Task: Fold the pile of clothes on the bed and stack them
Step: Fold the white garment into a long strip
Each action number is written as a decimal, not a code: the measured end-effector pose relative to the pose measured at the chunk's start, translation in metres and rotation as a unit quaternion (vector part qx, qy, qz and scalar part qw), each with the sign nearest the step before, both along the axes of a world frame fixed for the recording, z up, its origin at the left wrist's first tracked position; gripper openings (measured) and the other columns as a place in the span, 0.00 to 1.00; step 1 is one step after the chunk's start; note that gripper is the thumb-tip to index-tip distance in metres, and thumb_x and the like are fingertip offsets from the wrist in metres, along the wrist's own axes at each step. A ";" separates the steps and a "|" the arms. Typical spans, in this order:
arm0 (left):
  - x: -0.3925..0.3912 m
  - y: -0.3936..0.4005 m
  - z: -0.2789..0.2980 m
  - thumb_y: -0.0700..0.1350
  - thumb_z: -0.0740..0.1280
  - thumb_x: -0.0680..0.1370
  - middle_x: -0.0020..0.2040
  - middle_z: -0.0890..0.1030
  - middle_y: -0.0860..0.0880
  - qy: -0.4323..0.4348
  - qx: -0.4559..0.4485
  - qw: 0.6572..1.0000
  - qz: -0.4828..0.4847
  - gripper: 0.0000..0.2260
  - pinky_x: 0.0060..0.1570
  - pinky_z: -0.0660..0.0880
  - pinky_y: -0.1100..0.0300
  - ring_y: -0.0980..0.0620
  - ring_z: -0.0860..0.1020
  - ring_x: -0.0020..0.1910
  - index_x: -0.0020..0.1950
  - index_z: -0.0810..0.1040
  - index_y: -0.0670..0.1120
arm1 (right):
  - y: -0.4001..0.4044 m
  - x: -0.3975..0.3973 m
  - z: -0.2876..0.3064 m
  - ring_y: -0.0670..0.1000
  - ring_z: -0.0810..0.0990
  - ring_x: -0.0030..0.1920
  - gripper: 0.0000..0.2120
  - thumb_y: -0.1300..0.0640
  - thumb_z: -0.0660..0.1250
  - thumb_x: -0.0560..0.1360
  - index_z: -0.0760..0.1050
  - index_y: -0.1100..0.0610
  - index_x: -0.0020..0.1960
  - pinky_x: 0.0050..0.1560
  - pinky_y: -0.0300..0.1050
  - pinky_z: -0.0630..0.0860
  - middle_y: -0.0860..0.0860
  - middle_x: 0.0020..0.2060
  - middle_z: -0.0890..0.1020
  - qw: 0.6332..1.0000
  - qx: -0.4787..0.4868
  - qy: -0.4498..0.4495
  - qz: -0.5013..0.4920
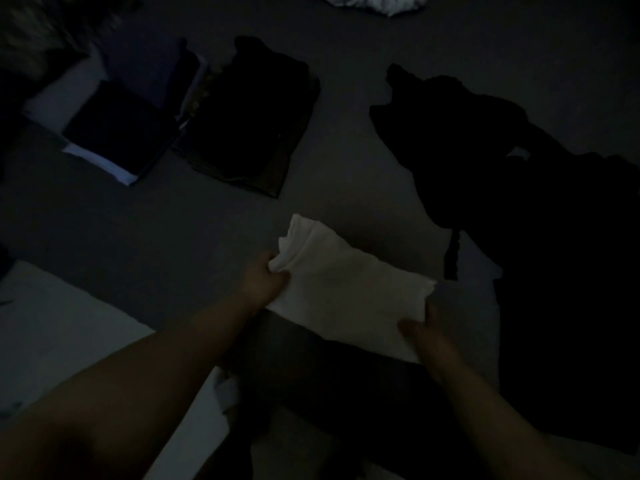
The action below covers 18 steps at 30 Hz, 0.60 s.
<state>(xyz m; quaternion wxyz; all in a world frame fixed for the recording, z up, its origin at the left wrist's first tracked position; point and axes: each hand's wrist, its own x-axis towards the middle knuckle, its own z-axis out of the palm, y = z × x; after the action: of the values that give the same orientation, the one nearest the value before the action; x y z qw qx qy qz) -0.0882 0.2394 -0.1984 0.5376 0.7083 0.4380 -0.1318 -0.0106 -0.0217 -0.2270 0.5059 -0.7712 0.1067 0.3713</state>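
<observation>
We're looking down in very dim light, and both hands are on a white garment (349,289) near the middle of the grey bed (138,244). The left hand (265,280) has its fingers curled round a bunched corner on the garment's left side, pinching a gather of cloth. The right hand (424,332) grips the near right edge, thumb on top and fingers tucked beneath (how far under, we cannot tell in this gloom). Between the two hands the cloth hangs stretched and partly folded, its far end lying on the bed.

Up at the left we have two folded stacks side by side: a dark navy stack (121,133) with a white layer (100,164) showing at its bottom edge, and just right of it a black folded stack (252,126), the two touching or nearly so.

Over on the right sprawls a large black garment (519,188), unfolded and spread across the bed, well apart from the stacks. At the top edge we catch a crumpled white cloth (377,1), cut off by the frame. Something dark (329,375) lies under our forearms, too murky to identify.
</observation>
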 end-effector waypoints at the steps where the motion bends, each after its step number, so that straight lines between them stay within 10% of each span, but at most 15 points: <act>1: -0.002 0.020 0.006 0.46 0.69 0.72 0.53 0.76 0.45 -0.002 0.017 1.000 -0.001 0.15 0.48 0.67 0.59 0.45 0.75 0.55 0.57 0.73 0.44 | 0.019 -0.001 0.006 0.54 0.72 0.60 0.31 0.66 0.66 0.70 0.61 0.63 0.72 0.52 0.40 0.67 0.56 0.63 0.72 1.000 0.011 -0.009 0.011; 9: -0.029 0.211 0.032 0.42 0.61 0.79 0.58 0.75 0.43 -0.007 0.087 0.986 0.141 0.19 0.47 0.74 0.51 0.44 0.76 0.51 0.69 0.66 0.43 | 0.219 -0.025 0.015 0.51 0.71 0.62 0.38 0.62 0.67 0.61 0.63 0.62 0.71 0.57 0.46 0.70 0.54 0.62 0.72 0.996 0.087 -0.006 0.015; 18: -0.065 0.324 0.004 0.44 0.62 0.80 0.62 0.74 0.41 0.018 0.058 0.994 0.094 0.16 0.51 0.67 0.57 0.42 0.74 0.59 0.67 0.70 0.40 | 0.337 -0.055 -0.034 0.57 0.76 0.52 0.17 0.73 0.63 0.73 0.72 0.61 0.59 0.58 0.54 0.72 0.58 0.55 0.78 0.988 0.047 0.129 -0.077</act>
<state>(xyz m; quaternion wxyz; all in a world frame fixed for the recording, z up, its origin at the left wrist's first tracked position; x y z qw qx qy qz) -0.1537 0.5631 -0.1948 0.4975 0.6915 0.5194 -0.0674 -0.0652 0.3153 -0.2610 0.5503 -0.6818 0.2127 0.4325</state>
